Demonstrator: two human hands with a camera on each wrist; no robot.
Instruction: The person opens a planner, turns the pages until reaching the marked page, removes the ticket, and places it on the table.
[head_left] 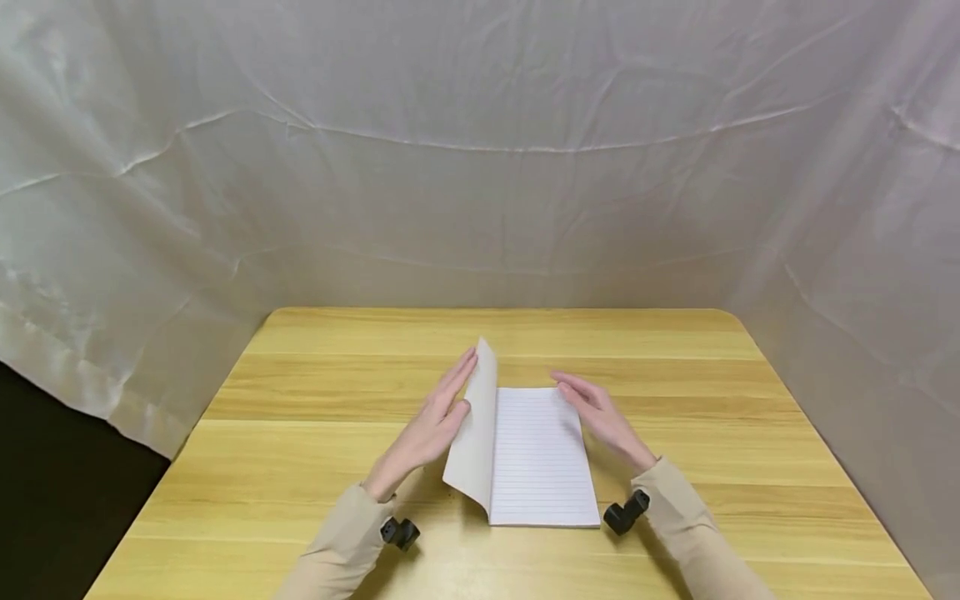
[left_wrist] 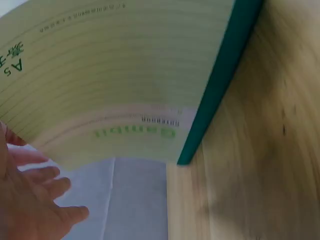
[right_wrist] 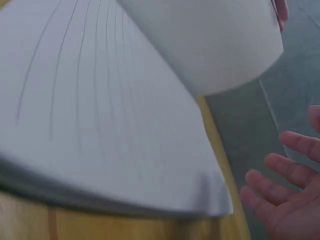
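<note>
A notebook lies on the table with its ruled white page (head_left: 542, 462) facing up. Its front cover (head_left: 476, 437) stands raised at the left side, its plain white inner face toward the page. Fingers fairly straight, my left hand (head_left: 431, 423) rests against the cover's outer face. The left wrist view shows that printed outer face (left_wrist: 125, 65), pale with green lettering, and a dark green spine (left_wrist: 220, 75). By the page's upper right corner is my right hand (head_left: 606, 421), fingers extended and holding nothing. In the right wrist view its spread fingers are beside the page corner (right_wrist: 220, 197).
The wooden table (head_left: 300, 467) has rounded far corners. Pale cloth (head_left: 510, 208) hangs behind it and along both sides. Each sleeve carries a small black device (head_left: 400, 533) at the wrist. A dark area (head_left: 67, 483) shows beyond the table at the left.
</note>
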